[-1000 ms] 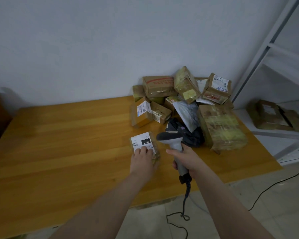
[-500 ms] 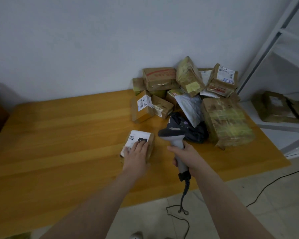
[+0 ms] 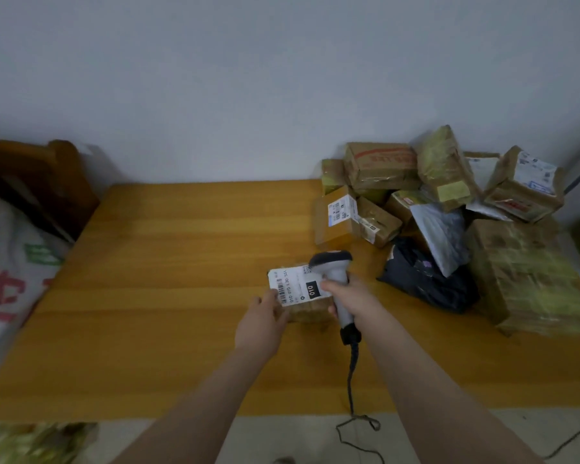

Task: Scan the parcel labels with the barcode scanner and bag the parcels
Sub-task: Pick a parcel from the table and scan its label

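A small brown parcel (image 3: 307, 308) with a white label (image 3: 295, 286) marked 010 is above the wooden table (image 3: 181, 262), lifted with its label tilted up. My left hand (image 3: 262, 321) grips the parcel at its left near corner. My right hand (image 3: 345, 296) grips the handle of a grey barcode scanner (image 3: 332, 262), whose dark head sits over the label's right end. The scanner's cable (image 3: 350, 373) hangs down over the table's front edge.
A heap of taped cardboard parcels (image 3: 399, 182) and a dark poly bag (image 3: 422, 276) fills the table's back right. A white woven sack (image 3: 4, 269) with red print stands at the left, by a wooden chair (image 3: 41, 175). More parcels (image 3: 31, 440) lie on the floor, lower left.
The view has swung left, bringing the sack and chair in. My left hand has raised the parcel and turned its label up; the scanner has moved left, over the label.
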